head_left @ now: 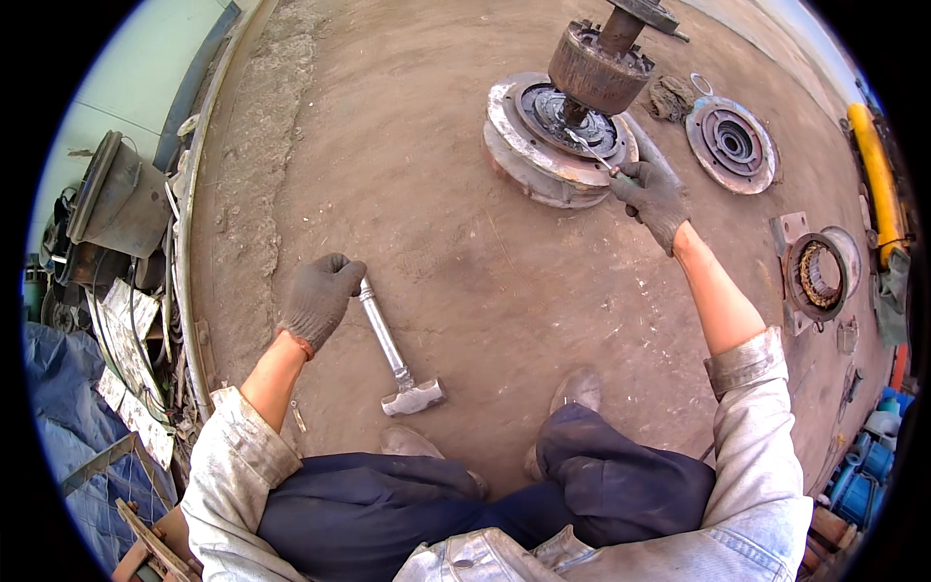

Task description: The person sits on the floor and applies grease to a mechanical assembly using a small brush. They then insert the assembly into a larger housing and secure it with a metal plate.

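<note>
My left hand (323, 299), in a dark knitted glove, is closed at the end of a sledgehammer's metal handle. The sledgehammer (383, 335) slants down from it, its steel head low near my left shoe. Also gloved, my right hand (652, 202) grips a screwdriver (593, 153) with a slim metal shaft. Its tip reaches the greasy middle of a round flanged cover (504, 145) on the ground. Out of that middle rises a shaft carrying a rusty cylindrical rotor (601, 70), which partly hides the cover.
A second round flange (732, 145) lies at the far right, with a dark rag (671, 99) beside it. Nearer, a motor housing with windings (817, 274) sits on the ground. Scrap and a large metal drum (121, 199) line the left; a yellow cylinder (873, 184) stands right.
</note>
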Action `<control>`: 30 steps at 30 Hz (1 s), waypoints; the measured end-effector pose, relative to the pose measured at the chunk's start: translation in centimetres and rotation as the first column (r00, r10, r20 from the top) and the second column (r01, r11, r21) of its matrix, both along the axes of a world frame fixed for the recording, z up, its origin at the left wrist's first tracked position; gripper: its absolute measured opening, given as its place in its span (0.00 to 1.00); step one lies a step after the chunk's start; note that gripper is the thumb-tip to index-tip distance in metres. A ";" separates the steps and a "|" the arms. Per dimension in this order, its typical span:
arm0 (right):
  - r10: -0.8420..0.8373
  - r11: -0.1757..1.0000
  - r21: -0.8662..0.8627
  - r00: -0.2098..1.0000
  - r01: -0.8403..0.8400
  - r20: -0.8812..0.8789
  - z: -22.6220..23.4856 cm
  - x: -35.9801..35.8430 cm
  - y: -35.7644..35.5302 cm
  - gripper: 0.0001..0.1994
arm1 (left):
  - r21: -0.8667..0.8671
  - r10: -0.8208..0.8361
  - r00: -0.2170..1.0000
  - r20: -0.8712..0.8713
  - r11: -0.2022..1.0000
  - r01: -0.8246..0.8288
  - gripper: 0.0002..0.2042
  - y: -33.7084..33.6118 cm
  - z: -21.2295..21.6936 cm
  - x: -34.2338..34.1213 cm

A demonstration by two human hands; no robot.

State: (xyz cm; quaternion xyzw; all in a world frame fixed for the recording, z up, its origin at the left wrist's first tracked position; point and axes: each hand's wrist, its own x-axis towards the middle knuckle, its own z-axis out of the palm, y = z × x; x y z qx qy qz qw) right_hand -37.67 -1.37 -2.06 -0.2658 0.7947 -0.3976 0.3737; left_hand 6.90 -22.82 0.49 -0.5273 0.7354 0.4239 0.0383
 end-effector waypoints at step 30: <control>-0.167 0.959 -0.238 0.372 -0.152 -0.913 17.5 -11.1 -8.3 0.16 | 0.194 -0.441 0.895 0.073 0.886 0.421 0.23 0.7 2.6 -1.6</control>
